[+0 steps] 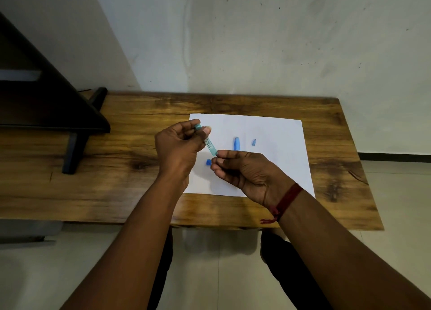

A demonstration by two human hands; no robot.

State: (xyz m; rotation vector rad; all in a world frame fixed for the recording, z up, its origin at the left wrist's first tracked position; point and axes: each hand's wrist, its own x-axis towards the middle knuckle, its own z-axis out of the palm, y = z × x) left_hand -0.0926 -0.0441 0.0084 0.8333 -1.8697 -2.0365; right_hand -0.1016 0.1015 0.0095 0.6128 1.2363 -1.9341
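Note:
A translucent teal pen barrel [209,143] with printed text is held above a white sheet of paper [275,132]. My left hand [178,146] pinches its upper end between thumb and fingers. My right hand [242,170] pinches its lower end with thumb and forefinger; a red thread is tied at that wrist. On the paper lie a blue pen cap [236,143], a small blue tip piece [253,142] to its right, and a small blue end plug [208,162] just left of my right fingers.
The paper lies on a wooden table [130,151] against a pale wall. A dark wooden stand [77,132] occupies the table's left part. The table's front edge runs just above my knees, and tiled floor shows below and to the right.

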